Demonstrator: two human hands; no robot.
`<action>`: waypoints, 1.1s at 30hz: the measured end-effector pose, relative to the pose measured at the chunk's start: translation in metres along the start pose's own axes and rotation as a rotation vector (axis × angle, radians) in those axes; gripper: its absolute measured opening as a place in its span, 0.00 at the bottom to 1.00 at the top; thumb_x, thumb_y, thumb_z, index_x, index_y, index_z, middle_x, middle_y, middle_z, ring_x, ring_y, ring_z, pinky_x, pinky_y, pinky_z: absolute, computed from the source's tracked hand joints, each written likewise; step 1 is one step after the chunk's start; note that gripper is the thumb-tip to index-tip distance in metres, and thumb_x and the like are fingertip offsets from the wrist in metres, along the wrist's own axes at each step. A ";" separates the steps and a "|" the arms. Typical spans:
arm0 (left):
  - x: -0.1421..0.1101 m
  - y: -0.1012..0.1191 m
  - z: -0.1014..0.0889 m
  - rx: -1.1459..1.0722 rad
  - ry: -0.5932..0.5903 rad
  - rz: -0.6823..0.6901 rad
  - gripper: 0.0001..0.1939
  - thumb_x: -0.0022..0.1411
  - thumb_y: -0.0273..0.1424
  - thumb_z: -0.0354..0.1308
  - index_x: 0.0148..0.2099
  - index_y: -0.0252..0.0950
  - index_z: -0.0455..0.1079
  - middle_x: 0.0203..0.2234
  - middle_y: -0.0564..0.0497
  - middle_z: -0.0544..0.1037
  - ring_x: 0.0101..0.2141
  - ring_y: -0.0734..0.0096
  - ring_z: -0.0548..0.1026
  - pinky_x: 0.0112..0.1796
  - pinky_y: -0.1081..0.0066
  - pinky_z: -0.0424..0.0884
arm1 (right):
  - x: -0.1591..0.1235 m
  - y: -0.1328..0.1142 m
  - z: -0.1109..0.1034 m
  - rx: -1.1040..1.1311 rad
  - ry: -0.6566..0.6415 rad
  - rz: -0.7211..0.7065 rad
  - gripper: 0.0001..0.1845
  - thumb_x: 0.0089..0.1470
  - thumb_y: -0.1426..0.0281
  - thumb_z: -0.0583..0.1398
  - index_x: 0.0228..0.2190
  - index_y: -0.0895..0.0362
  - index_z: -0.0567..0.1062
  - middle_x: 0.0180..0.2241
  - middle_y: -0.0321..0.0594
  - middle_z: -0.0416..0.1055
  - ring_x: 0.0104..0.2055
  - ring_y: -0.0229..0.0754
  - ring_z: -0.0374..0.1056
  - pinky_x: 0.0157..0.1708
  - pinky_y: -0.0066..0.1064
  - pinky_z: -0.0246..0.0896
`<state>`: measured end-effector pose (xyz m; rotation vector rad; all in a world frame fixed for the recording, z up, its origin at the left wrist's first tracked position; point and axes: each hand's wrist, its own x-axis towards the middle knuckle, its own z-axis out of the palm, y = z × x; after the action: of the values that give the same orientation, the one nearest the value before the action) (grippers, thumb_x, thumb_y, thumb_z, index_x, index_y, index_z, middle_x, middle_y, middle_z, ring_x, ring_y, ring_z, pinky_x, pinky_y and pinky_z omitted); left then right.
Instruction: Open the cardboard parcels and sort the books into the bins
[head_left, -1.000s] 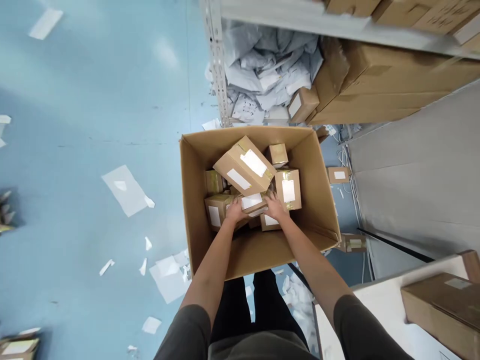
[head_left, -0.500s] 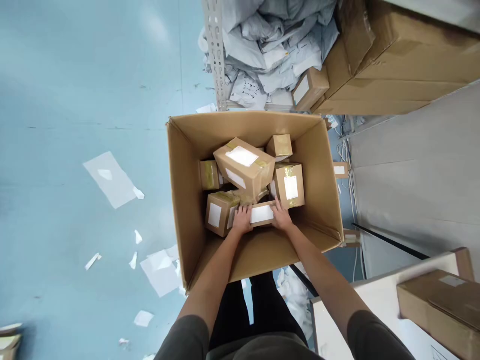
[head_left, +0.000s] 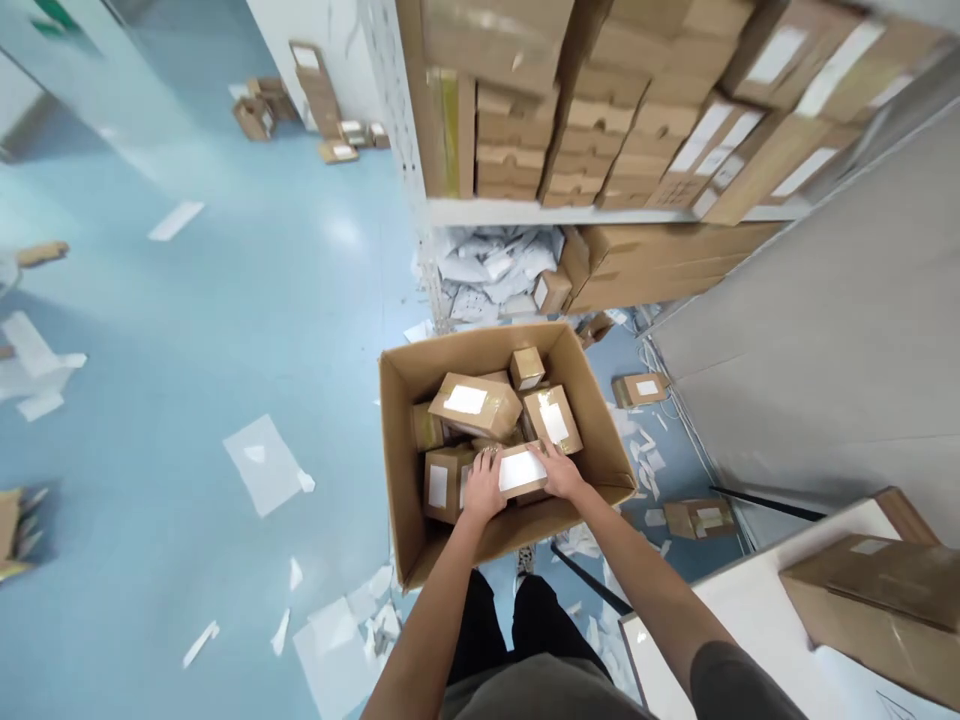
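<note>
A large open cardboard box [head_left: 420, 567] stands in front of me with several small taped cartons inside. Between my left hand [head_left: 485, 487] and my right hand [head_left: 559, 470] is a small carton [head_left: 523, 468] with a white label facing up. Each hand grips one end of it, fingers over the top edges. Left of it sits an upright labelled carton [head_left: 442, 485], close to my left hand. Behind lies a longer carton [head_left: 476, 403], tilted over others. Near my right hand is another labelled carton [head_left: 553, 418], and a small cube-shaped carton [head_left: 527, 368] rests at the far side.
Shelving with stacked cartons [head_left: 592, 150] rises ahead, above a heap of grey mailer bags [head_left: 495, 265]. Paper scraps [head_left: 270, 465] litter the blue floor. Loose cartons [head_left: 697, 518] lie along the wall at right. A white table [head_left: 757, 610] with a brown box [head_left: 870, 590] is at lower right.
The view has tilted up, showing more shelf and floor. The small carton between my hands appears lifted slightly, its label now covering more of my view. Both hands stay on it.
</note>
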<state>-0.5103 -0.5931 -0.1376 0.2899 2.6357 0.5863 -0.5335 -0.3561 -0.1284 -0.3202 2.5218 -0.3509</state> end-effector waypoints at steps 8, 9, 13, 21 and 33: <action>-0.051 0.038 -0.111 0.064 0.274 0.198 0.54 0.50 0.28 0.66 0.75 0.44 0.45 0.67 0.43 0.61 0.69 0.45 0.53 0.64 0.51 0.60 | -0.084 -0.061 -0.095 0.060 0.341 -0.042 0.65 0.37 0.84 0.65 0.72 0.40 0.50 0.75 0.40 0.33 0.72 0.58 0.46 0.65 0.43 0.56; -0.054 0.042 -0.116 0.085 0.289 0.224 0.55 0.50 0.27 0.66 0.75 0.45 0.44 0.67 0.43 0.61 0.69 0.45 0.54 0.64 0.52 0.60 | -0.096 -0.064 -0.099 0.068 0.373 -0.028 0.65 0.37 0.84 0.65 0.71 0.40 0.50 0.75 0.40 0.33 0.72 0.58 0.46 0.65 0.43 0.55; -0.067 0.076 -0.131 0.155 0.317 0.390 0.53 0.51 0.27 0.64 0.76 0.43 0.44 0.67 0.42 0.61 0.69 0.46 0.55 0.66 0.53 0.59 | -0.153 -0.063 -0.105 0.124 0.486 0.084 0.64 0.37 0.83 0.65 0.71 0.39 0.51 0.75 0.41 0.34 0.72 0.60 0.44 0.64 0.46 0.56; -0.118 0.236 -0.088 0.263 0.187 0.748 0.51 0.51 0.30 0.64 0.74 0.42 0.48 0.69 0.42 0.59 0.70 0.46 0.52 0.66 0.52 0.57 | -0.347 0.005 -0.058 0.247 0.732 0.336 0.61 0.38 0.82 0.65 0.70 0.43 0.55 0.75 0.44 0.37 0.71 0.59 0.45 0.63 0.45 0.57; -0.276 0.490 0.180 0.480 -0.334 1.201 0.53 0.47 0.27 0.61 0.75 0.44 0.50 0.74 0.46 0.50 0.74 0.50 0.40 0.66 0.52 0.56 | -0.664 0.101 0.206 0.559 0.918 1.029 0.59 0.37 0.80 0.66 0.69 0.42 0.57 0.74 0.43 0.39 0.72 0.59 0.46 0.60 0.46 0.60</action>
<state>-0.1314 -0.1722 0.0310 1.9580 1.9892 0.1591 0.1055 -0.0989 0.0080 1.6056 2.7893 -0.8469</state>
